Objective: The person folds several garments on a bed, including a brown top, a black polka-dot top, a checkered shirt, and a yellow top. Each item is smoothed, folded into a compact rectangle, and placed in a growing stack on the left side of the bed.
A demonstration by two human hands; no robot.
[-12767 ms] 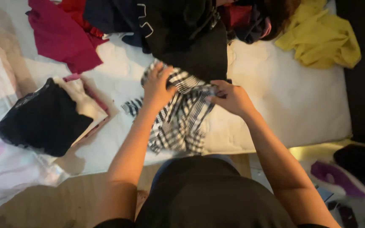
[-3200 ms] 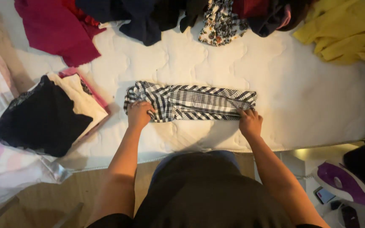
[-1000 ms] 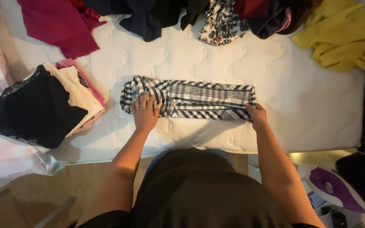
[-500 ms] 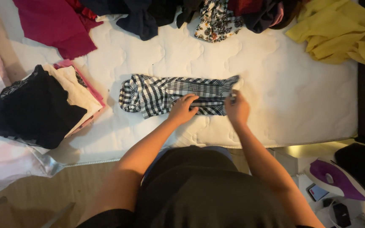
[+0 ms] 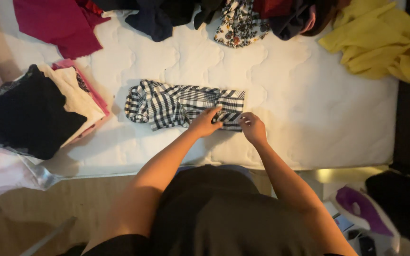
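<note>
We see the folded garment (image 5: 181,105) mid-mattress (image 5: 309,123), folded stack (image 5: 48,106) to its left. Loose clothes pile (image 5: 243,19) lies behind; iron (image 5: 361,208) on floor right.

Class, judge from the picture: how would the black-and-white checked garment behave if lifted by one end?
The checked garment would probably droop and unfold, since it is soft cloth already creased and bunched at its left end. It looks light, lying flat without denting the white mattress. It should not slide easily: the left hand and right hand pin its right end.
</note>
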